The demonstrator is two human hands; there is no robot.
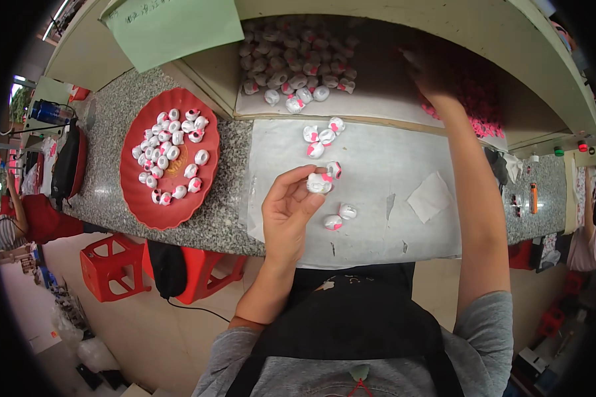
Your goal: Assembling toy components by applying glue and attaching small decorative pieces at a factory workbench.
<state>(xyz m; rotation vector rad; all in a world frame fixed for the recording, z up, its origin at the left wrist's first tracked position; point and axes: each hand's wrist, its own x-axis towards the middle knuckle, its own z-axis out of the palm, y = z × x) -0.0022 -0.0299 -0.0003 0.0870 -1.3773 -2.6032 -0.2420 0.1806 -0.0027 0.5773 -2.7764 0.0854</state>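
Note:
My left hand [287,210] pinches a small white figurine [319,184] with pink patches between thumb and fingers, above the white work sheet [271,231]. Just behind it is another white-and-pink figurine [334,170]; whether the two touch, I cannot tell. Farther up the sheet sits a small group of figurines [310,133], and two more figurines [347,211] lie to the right of my left hand. My right hand [429,76] reaches into the shaded shelf, beside a heap of small bright pink pieces [480,109]. Shade and blur hide what its fingers hold.
A red scalloped tray [136,198] with many figurines stands at left on the granite counter [235,155]. More figurines [298,59] are heaped inside the shelf. A folded white tissue [430,197] lies right on the sheet. Red stools [112,268] stand below the counter; an orange lighter [534,198] lies far right.

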